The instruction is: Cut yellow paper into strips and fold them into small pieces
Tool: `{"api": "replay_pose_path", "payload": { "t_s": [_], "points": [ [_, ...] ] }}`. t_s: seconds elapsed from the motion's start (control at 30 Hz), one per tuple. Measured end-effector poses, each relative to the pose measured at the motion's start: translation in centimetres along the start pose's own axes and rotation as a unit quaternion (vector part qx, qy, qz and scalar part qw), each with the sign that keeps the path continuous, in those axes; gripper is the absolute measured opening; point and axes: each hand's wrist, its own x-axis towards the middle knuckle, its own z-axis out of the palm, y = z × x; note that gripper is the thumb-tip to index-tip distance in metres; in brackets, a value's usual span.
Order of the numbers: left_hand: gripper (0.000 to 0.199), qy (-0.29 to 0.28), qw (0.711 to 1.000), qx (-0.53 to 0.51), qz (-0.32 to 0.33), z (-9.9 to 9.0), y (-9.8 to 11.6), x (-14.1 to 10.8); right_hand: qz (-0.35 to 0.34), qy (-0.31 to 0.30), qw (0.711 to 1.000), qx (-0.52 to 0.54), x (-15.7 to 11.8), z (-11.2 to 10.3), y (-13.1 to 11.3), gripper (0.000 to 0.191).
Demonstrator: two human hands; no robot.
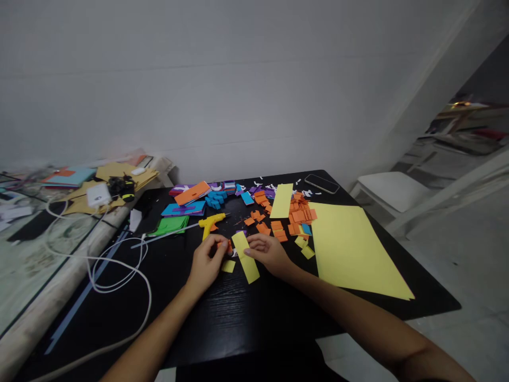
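Observation:
My right hand is closed on a yellow paper strip, with the thumb over its face and the fingers behind. The strip tilts above the dark table. To its left, my left hand has its fingers drawn together near a small orange piece; what sits between the fingertips is hidden. Just below those fingertips is a small yellow paper piece. A yellow glue gun lies right beyond my left hand, a long glue stick trailing out of its back.
Orange folded paper pieces are heaped beyond my right hand, beside another yellow strip. Large yellow sheets cover the table's right side. Green and blue papers lie left. A phone rests at the back; a white cable loops left.

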Motion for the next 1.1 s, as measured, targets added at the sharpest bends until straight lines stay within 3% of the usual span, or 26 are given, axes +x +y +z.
{"api": "replay_pose_path", "payload": {
  "t_s": [0.1, 0.3, 0.43, 0.63, 0.87, 1.1],
  "points": [
    [0.015, -0.006, 0.999, 0.018, 0.039, -0.2, 0.1, 0.2, -0.029, -0.001, 0.999, -0.040, -0.3, 0.1, 0.0, 0.033],
    [0.026, -0.077, 0.993, -0.055, 0.065, -0.8, 0.6, -0.5, -0.081, -0.030, 0.986, -0.143, -0.8, 0.2, -0.6, 0.023],
    [0.023, -0.086, 0.994, -0.051, 0.043, -0.4, 0.5, -0.8, -0.097, -0.037, 0.978, -0.182, -0.9, 0.1, -1.0, 0.022],
    [0.017, -0.111, 0.994, 0.004, 0.025, 0.3, 0.4, -0.7, -0.063, -0.047, 0.989, -0.123, -0.9, 0.2, -0.5, 0.027],
    [0.020, -0.126, 0.992, -0.020, -0.013, 0.1, 0.6, -0.6, -0.036, -0.055, 0.996, -0.053, -0.8, 0.2, -0.5, 0.028],
    [0.024, -0.155, 0.986, -0.044, -0.039, 0.1, 0.4, -0.5, -0.023, -0.052, 0.997, -0.054, -0.8, 0.2, -0.8, 0.029]
  ]
}}
